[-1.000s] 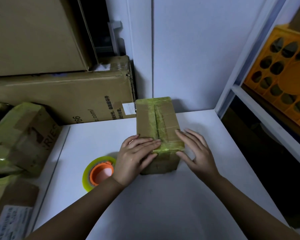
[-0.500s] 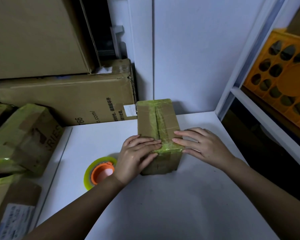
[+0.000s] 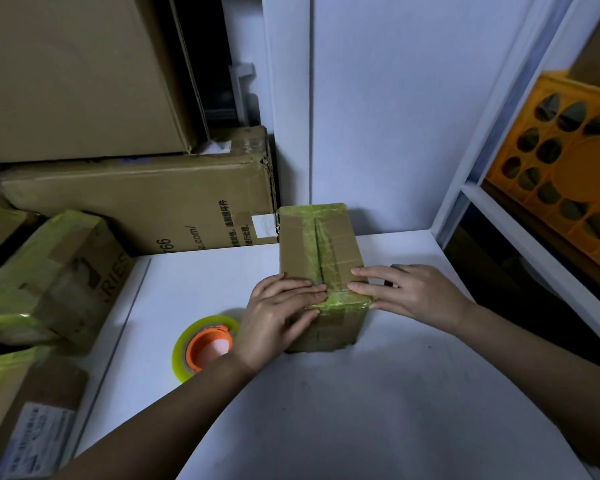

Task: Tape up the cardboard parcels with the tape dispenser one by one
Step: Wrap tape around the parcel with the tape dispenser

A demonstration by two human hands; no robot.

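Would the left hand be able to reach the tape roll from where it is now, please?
Probably yes. The tape roll lies flat on the table just beside the left hand, whose straight fingers only press on the parcel; nothing lies between them.

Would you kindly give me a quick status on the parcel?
Both hands, left hand and right hand, flat on parcel, pressing tape. Tape roll idle on table. Nothing in the way.
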